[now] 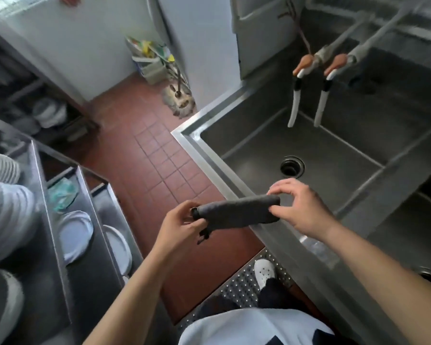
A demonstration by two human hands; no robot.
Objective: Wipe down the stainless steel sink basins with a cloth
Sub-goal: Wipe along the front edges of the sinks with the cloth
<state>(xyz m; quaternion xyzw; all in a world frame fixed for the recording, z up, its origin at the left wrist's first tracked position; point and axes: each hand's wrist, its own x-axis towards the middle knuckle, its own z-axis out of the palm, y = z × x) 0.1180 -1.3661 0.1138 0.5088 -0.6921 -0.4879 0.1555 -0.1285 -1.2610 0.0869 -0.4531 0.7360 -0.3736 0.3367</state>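
Note:
A dark grey cloth (237, 212), folded into a long strip, hangs in the air over the front left corner of the sink's rim. My left hand (182, 221) pinches its left end, where a black loop dangles. My right hand (300, 205) pinches its right end with thumb and fingertips. Behind the cloth lies the left stainless steel basin (334, 148) with a round drain (292, 166). A second basin (413, 227) sits to its right, partly covered by my right forearm.
Two taps with white spouts (306, 95) hang over the back of the left basin. A steel rack with white plates (75, 235) stands on the left. Red floor tiles (159, 170) run between them, a mop (179, 100) leans at the far end, and a studded mat (241, 292) lies underfoot.

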